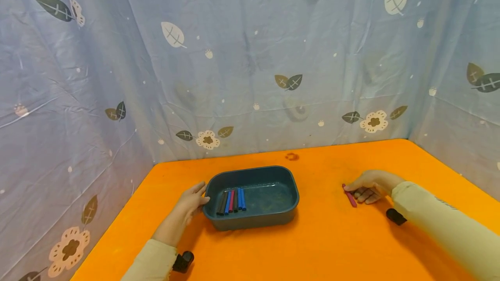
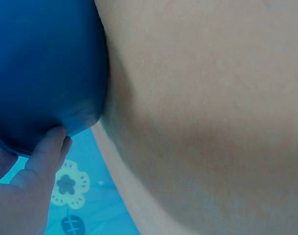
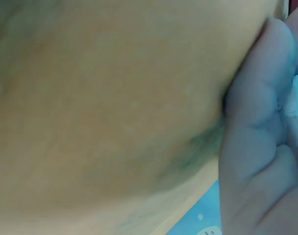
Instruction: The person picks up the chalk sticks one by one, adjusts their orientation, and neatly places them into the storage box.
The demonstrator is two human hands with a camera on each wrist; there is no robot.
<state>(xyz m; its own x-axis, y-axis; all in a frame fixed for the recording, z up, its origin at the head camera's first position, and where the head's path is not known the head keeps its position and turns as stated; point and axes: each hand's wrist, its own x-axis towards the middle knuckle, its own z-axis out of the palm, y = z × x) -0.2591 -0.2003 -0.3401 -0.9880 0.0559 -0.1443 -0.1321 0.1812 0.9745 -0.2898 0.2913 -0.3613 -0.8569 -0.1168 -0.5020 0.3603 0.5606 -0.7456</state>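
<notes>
A dark blue-grey rectangular tub (image 1: 254, 221) stands on the orange table, left of middle. My left hand (image 1: 191, 203) grips its left end, thumb over the rim and fingers against the outer wall; the left wrist view shows these fingers (image 2: 50, 149) on the tub's side. Inside, several black, blue and red crayons (image 1: 232, 202) lie side by side in a row at the left end. Well to the right of the tub, my right hand (image 1: 371, 187) pinches a red crayon (image 1: 351, 198) near its far end, low at the tabletop. Its other fingers are curled under.
The orange tabletop (image 1: 312, 246) spreads around the tub and between the hands. A small dark ring-shaped stain (image 1: 291, 156) marks its back edge. A blue curtain (image 1: 242, 64) with leaves and flowers encloses the back and both sides. Black wrist devices (image 1: 396, 216) hang below both wrists.
</notes>
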